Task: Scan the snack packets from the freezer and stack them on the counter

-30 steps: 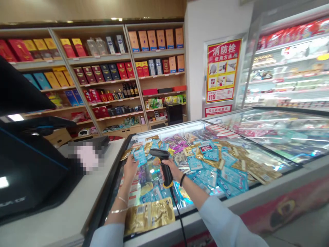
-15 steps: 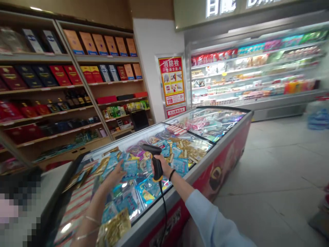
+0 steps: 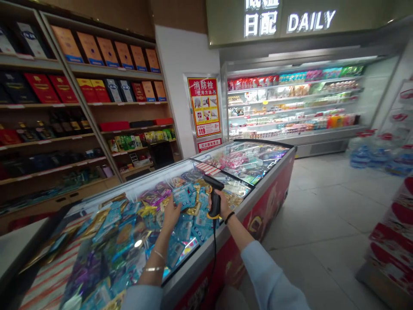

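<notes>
My right hand point(image 3: 219, 205) is wrapped round the grip of a black and yellow barcode scanner point(image 3: 214, 198). Its head points left over the chest freezer point(image 3: 206, 252), and a black cord hangs from its base. My left hand point(image 3: 171, 214) is among the wrapped ice creams, its fingers closed at the edge of a blue ice cream packet point(image 3: 182, 197); its fingertips are partly hidden. More blue, gold and purple packets point(image 3: 161, 194) lie around it. The freezer's front section has its packets in reach, and a dark frame bar crosses the middle.
Shelves point(image 3: 125, 105) with boxes and bottles stand along the left wall. A lit refrigerated display point(image 3: 297, 103) fills the back. Water bottles point(image 3: 380, 155) and a stack of red and white packages point(image 3: 395, 232) are on the floor at right. A red sign point(image 3: 204, 107) hangs on the pillar.
My left hand has moved right and farther in over the packets, closer to the scanner. The scanner has shifted slightly right in view. The camera has turned to the right.
</notes>
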The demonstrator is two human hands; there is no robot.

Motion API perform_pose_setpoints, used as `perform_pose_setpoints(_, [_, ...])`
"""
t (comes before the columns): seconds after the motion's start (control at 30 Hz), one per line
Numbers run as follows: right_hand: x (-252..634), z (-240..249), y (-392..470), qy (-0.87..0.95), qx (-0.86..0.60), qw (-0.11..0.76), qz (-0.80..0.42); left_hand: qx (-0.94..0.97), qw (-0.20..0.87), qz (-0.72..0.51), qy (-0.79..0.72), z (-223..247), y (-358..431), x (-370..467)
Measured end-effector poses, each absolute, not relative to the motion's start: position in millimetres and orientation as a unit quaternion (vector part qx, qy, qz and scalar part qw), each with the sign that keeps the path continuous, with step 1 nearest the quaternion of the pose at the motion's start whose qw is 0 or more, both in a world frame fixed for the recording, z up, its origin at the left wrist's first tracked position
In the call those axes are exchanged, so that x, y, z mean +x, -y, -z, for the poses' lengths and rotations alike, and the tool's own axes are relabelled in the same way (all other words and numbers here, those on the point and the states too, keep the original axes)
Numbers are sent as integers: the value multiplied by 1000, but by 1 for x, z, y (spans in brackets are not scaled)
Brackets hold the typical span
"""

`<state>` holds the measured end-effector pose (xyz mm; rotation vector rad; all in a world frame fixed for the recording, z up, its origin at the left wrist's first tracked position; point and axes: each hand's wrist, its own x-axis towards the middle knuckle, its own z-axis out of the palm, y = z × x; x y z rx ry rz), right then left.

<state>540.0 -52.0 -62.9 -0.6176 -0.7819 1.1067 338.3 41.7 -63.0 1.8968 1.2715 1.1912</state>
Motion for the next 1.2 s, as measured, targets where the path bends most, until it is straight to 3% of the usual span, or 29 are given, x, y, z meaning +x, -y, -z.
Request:
perform_pose_setpoints(0.13, [551,71,52,343,-283,748,-492,753,99,-404,-510,71,-39,344])
perform_pose_setpoints(0.23, [554,78,55,340,-276,753,-492,758,38,-360,-542,76,-37,346])
perform_pose_setpoints(0.97, [558,83,63,354,-314,748,-466,762,152,-343,-527,77,-34,348])
perform_pose_setpoints(1.2, [556,79,66,360,-301,758,-453,758,142,-347,-534,76,-35,348])
